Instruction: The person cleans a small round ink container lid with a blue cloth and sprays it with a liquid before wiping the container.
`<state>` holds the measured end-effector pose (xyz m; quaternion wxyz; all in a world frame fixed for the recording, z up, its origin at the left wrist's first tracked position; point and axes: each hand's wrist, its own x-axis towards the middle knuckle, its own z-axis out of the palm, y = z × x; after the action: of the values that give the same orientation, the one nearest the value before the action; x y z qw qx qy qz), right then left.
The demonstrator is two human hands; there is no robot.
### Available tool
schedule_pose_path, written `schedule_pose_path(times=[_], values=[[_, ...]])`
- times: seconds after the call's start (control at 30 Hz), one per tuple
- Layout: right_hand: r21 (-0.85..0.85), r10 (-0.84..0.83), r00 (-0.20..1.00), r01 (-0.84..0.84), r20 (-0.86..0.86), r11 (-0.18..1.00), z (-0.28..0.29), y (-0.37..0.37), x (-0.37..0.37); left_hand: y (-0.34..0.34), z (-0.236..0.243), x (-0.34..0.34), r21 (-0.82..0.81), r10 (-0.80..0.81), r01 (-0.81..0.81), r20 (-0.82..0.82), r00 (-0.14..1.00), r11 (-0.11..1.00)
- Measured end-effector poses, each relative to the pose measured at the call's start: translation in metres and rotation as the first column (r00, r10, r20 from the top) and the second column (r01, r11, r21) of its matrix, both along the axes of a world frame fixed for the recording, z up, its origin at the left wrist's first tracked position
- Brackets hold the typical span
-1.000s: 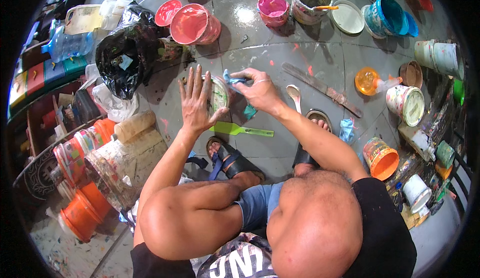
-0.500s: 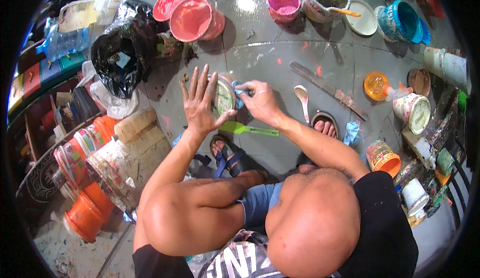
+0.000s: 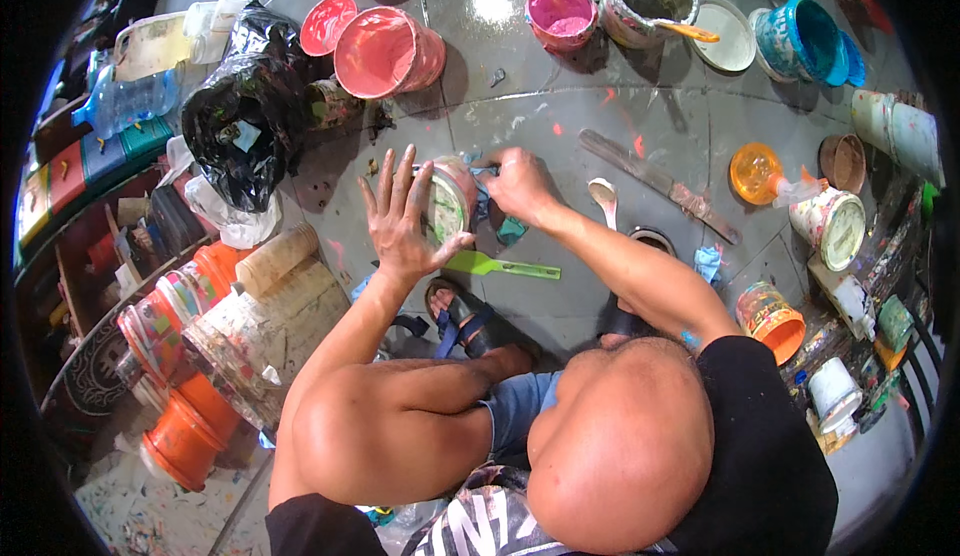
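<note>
In front of my feet a small round tub [image 3: 448,206], smeared whitish and green on its end with a pinkish side, seems to lie tipped on the grey floor. Flat against its end rests my left hand [image 3: 403,224], fingers spread, thumb by the lower rim. On the tub's other side my right hand [image 3: 518,186] is closed on a blue rag [image 3: 484,180], pressing it to the wall. Just below that hand lies a teal scrap [image 3: 512,230]. A lime-green spatula [image 3: 505,267] is near the tub, and a white spoon [image 3: 603,194] lies to the right.
Beyond stand a coral bucket [image 3: 390,51], a pink tub [image 3: 562,16] and a grey paint bucket [image 3: 650,1] with a brush across it. A long flat scraper [image 3: 655,184] lies at right. A black plastic bag [image 3: 240,121] and stacked buckets crowd the left; an orange tub [image 3: 775,326] is right.
My right hand has moved slightly up along the tub's side with the rag, and the teal scrap below it now shows. The left hand stays spread on the tub.
</note>
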<state>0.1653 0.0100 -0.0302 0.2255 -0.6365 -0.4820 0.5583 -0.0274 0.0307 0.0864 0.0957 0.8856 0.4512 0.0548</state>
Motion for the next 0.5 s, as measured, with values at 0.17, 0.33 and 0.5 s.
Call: schedule_pose_path(times=[0.17, 0.33, 0.5], values=[[0.133, 0.065, 0.986, -0.045, -0.155, 0.990, 0.014, 0.008, 0.001, 0.001, 0.000, 0.000, 0.009, 0.019, -0.019, 0.005, 1.000, 1.000], [0.084, 0.170, 0.985, -0.170, 0.009, 0.982, 0.003, 0.032, 0.008, 0.001, 0.000, 0.001, 0.002, 0.002, -0.002, 0.008, 1.000, 1.000], [0.159, 0.154, 0.975, -0.129, -0.159, 0.979, 0.007, 0.036, 0.009, 0.001, -0.001, 0.002, -0.009, 0.013, -0.012, 0.032, 0.999, 1.000]])
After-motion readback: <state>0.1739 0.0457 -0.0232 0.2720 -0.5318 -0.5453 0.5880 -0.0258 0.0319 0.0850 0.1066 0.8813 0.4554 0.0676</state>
